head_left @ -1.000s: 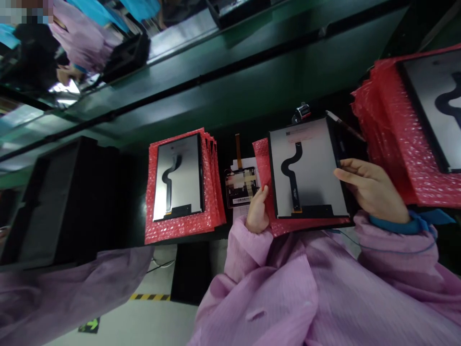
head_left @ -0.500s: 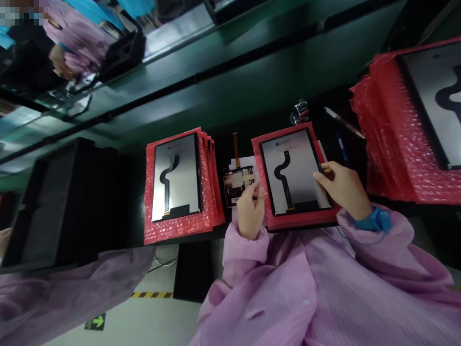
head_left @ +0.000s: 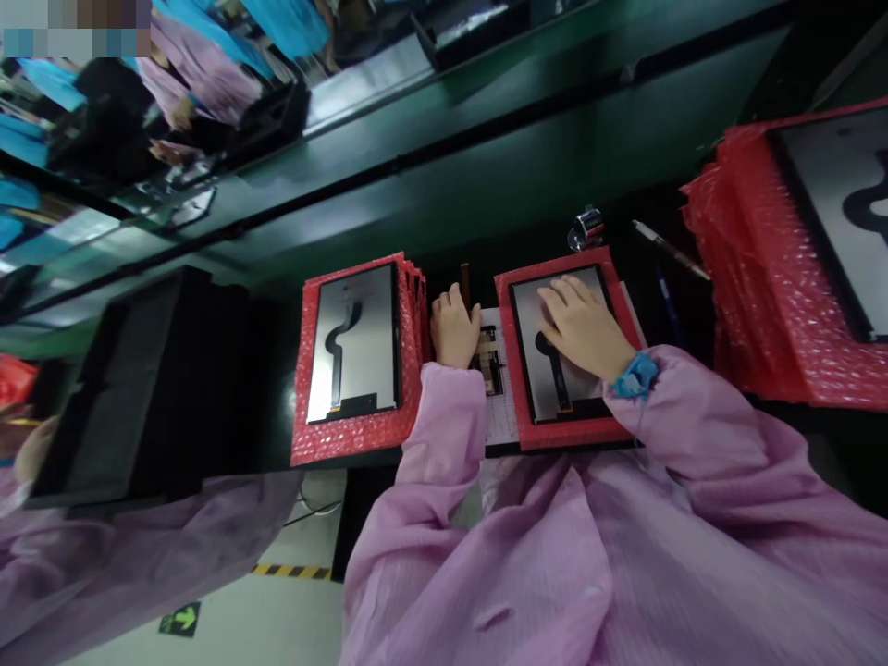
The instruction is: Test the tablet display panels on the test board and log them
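My right hand (head_left: 586, 328) lies over the silver back of a display panel (head_left: 534, 310), fingers stretched out and touching it or just above. That panel, with a curved black flex cable (head_left: 553, 370), rests on a red bubble-wrap sleeve (head_left: 505, 324) in front of me. To its left, my left hand (head_left: 454, 328) is over the edge of a small circuit board (head_left: 491, 361), thumb apart from the fingers; I see nothing held in it. A brown ribbon cable (head_left: 465, 285) shows beyond its fingers. White paper (head_left: 500, 421) lies under the board.
Another panel (head_left: 361, 361) lies on a stack of red sleeves (head_left: 309, 407) at left, and a taller red stack (head_left: 756, 268) stands at right. A black box (head_left: 131, 388), a metal cylinder (head_left: 588, 228), a white pen (head_left: 670, 248) and a blue pen (head_left: 667, 294) are around. Co-workers sit beyond.
My right hand has moved from the panel's right edge onto its back. My left hand has moved left and away from me, now covering part of the board. The view has shifted slightly.
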`<state>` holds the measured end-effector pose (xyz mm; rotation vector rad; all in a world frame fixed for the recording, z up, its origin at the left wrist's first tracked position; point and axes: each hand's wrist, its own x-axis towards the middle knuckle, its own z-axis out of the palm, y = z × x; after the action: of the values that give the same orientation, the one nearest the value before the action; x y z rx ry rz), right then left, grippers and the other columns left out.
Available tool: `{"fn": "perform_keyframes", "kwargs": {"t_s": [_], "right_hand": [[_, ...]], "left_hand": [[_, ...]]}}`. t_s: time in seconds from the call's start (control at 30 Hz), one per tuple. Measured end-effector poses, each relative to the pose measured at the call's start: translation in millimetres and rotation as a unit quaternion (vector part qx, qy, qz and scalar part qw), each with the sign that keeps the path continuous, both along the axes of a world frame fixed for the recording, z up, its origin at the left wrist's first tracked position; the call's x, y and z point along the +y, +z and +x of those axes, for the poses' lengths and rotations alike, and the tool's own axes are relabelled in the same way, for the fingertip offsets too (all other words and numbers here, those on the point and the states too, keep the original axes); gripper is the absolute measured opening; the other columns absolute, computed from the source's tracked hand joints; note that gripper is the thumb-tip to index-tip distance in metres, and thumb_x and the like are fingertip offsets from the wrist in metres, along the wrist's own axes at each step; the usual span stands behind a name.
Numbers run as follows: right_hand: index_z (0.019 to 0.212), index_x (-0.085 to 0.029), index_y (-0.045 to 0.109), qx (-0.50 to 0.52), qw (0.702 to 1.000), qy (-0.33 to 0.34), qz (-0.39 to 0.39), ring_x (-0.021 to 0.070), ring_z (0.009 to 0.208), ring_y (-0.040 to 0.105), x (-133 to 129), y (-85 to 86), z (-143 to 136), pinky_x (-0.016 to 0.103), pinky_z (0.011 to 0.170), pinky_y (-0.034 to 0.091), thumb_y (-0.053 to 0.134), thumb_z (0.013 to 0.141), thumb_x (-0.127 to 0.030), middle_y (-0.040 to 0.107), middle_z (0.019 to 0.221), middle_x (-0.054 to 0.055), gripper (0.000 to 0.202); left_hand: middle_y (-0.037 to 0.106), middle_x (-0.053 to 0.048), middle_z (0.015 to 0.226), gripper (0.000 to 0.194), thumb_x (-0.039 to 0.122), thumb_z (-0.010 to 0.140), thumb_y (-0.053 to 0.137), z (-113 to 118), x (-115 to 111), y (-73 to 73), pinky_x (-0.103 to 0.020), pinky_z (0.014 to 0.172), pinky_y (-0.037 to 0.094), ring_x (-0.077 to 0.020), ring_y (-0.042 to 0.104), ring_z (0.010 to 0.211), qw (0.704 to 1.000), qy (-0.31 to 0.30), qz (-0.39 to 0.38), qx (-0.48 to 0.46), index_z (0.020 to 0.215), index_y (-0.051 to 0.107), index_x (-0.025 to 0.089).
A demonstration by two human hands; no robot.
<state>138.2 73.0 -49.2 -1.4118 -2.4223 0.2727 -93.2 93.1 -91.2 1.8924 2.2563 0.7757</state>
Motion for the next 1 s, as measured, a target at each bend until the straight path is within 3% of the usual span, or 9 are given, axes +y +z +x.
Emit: {"fn": "perform_keyframes", "kwargs": {"t_s": [0.17,0.33,0.4,0.5,0.67,0.77,0.83,0.9,1.0], "right_hand": [[0.152,-0.003,0.045,-0.011,0.998,0.036,-0.056,0.0417,0.152,0.037,-7.0,-19.1,4.4,0.058,0.123,0.037,0.071,0.091,-0.040,0.044,0.157,0.028,0.076],[0.152,0.003,0.042,-0.036,0.996,0.022,-0.084,0.0412,0.152,0.037,-13.3,-14.1,3.5,0.055,0.123,0.039,0.075,0.089,-0.031,0.042,0.157,0.031,0.079],[0.151,0.004,0.043,-0.036,0.995,0.017,-0.087,0.0411,0.152,0.037,-14.6,-13.0,0.8,0.055,0.123,0.038,0.075,0.088,-0.029,0.043,0.157,0.031,0.078],[0.151,0.001,0.044,-0.016,0.996,0.015,-0.086,0.0398,0.152,0.037,-17.0,-13.8,-0.6,0.056,0.123,0.038,0.072,0.091,-0.029,0.044,0.157,0.030,0.073],[0.149,-0.008,0.047,0.059,0.994,0.012,-0.086,0.0389,0.146,0.047,-19.8,-14.6,1.9,0.060,0.119,0.042,0.073,0.088,-0.020,0.058,0.147,0.023,0.068],[0.141,-0.017,0.054,0.179,0.978,0.017,-0.108,0.0335,0.137,0.055,-19.9,-14.5,2.3,0.056,0.114,0.049,0.070,0.084,-0.014,0.063,0.140,0.014,0.059],[0.135,-0.021,0.058,0.270,0.951,0.022,-0.147,0.0302,0.140,0.053,-19.9,-14.8,1.3,0.048,0.106,0.057,0.066,0.082,-0.011,0.051,0.154,0.012,0.054],[0.142,-0.023,0.052,0.336,0.924,0.013,-0.184,0.0295,0.146,0.047,-20.2,-15.4,-1.1,0.041,0.095,0.063,0.063,0.083,-0.013,0.027,0.170,0.010,0.061],[0.163,-0.032,0.013,0.369,0.907,-0.024,-0.199,0.0285,0.147,0.047,-20.8,-17.1,-6.5,0.044,0.095,0.062,0.056,0.090,-0.020,0.005,0.175,0.010,0.085]], "left_hand": [[0.069,-0.006,0.099,0.058,0.003,0.078,0.060,-3.8,0.9,-8.6,-0.039,0.090,0.056,-0.0212,0.068,0.091,0.977,-0.011,0.100,-0.189,0.133,0.047,0.020],[0.071,-0.001,0.093,0.053,0.027,0.089,0.071,-6.7,5.0,-8.1,-0.030,0.082,0.058,-0.0153,0.071,0.086,0.885,-0.062,0.196,-0.418,0.134,0.043,0.026],[0.073,-0.001,0.091,0.049,0.043,0.090,0.073,-6.3,5.7,-5.1,-0.030,0.082,0.058,-0.0147,0.071,0.082,0.869,-0.071,0.210,-0.443,0.131,0.050,0.026],[0.075,-0.001,0.088,0.045,0.058,0.090,0.070,-3.3,3.4,2.6,-0.028,0.076,0.058,-0.0134,0.070,0.075,0.871,-0.078,0.209,-0.438,0.119,0.063,0.025],[0.074,-0.001,0.077,0.046,0.066,0.093,0.060,3.5,-4.2,15.5,-0.026,0.068,0.057,-0.0120,0.069,0.067,0.878,-0.073,0.202,-0.427,0.087,0.070,0.021],[0.075,-0.001,0.078,0.044,0.066,0.092,0.063,4.9,-7.2,17.6,-0.027,0.068,0.058,-0.0128,0.070,0.068,0.877,-0.099,0.181,-0.433,0.094,0.072,0.022],[0.076,-0.001,0.085,0.042,0.064,0.091,0.066,5.4,-9.0,17.5,-0.029,0.072,0.059,-0.0149,0.072,0.074,0.875,-0.129,0.164,-0.437,0.105,0.071,0.024],[0.076,-0.002,0.089,0.041,0.062,0.092,0.064,6.3,-11.1,18.1,-0.032,0.075,0.059,-0.0167,0.073,0.080,0.874,-0.146,0.154,-0.436,0.107,0.071,0.025],[0.073,-0.003,0.088,0.041,0.062,0.096,0.058,8.2,-15.7,22.0,-0.034,0.079,0.058,-0.0174,0.072,0.083,0.891,-0.147,0.141,-0.405,0.097,0.070,0.023]]}}
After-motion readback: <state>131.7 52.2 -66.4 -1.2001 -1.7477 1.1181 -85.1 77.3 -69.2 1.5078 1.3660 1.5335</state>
